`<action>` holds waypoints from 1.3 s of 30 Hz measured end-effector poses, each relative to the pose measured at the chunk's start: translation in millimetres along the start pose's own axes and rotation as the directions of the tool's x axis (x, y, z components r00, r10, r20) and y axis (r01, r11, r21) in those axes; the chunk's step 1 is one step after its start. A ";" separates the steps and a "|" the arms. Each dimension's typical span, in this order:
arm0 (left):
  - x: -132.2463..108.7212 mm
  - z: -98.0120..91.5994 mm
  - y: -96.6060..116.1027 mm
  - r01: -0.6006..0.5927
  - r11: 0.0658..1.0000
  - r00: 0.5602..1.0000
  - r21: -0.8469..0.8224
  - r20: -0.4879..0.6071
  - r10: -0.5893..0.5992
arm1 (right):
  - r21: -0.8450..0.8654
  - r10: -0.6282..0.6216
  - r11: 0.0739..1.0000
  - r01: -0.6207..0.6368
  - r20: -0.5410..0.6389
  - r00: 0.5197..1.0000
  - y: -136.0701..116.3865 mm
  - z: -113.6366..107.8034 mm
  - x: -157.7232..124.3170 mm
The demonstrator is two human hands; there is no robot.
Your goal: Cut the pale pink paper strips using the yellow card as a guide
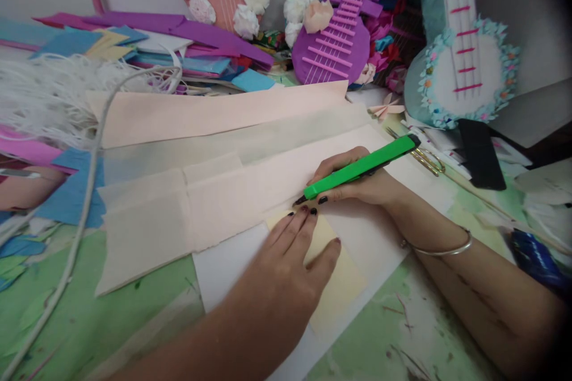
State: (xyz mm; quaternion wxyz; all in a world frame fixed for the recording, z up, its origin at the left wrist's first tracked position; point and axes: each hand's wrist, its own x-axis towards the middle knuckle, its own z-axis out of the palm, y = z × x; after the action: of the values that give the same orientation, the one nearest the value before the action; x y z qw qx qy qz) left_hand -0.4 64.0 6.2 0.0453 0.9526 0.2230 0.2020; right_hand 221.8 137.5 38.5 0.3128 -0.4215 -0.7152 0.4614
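Observation:
My right hand [357, 181] is closed around a bright green utility knife [361, 168], its dark tip touching the pale peach paper [214, 196] near the middle of the table. My left hand [290, 262] lies flat with fingers stretched out, pressing a pale yellow card [344, 286] that rests on a white sheet [223, 262]. The fingertips of the left hand sit right beside the knife tip. A thin bangle [442, 249] circles my right wrist.
Gold-handled scissors [424, 158] lie behind the knife. Paper guitars, purple [333, 50] and teal [460, 65], with paper flowers stand at the back. Coloured paper scraps [147, 41] and white feathery strands [44, 92] fill the left. A white cord [84, 202] runs over the green mat [89, 321].

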 end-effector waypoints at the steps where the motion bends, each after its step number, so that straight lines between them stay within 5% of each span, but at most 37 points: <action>1: 0.0 0.2 0.0 -0.001 1.000 1.000 -0.001 -0.004 0.001 | 0.000 0.002 1.000 -0.002 0.002 1.000 0.2 -0.1 -0.1; 39: -3.4 7.0 1.1 0.022 1.000 0.999 -0.005 -0.049 -0.023 | -0.078 0.011 0.997 -0.011 -0.008 1.000 3.6 -11.0 -2.1</action>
State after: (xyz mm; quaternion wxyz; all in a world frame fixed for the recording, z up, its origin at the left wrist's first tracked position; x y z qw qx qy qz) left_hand 0.1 61.5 -1.2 0.0442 0.9446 0.2343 0.2254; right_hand 233.1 140.8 39.2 0.2961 -0.4391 -0.7293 0.4332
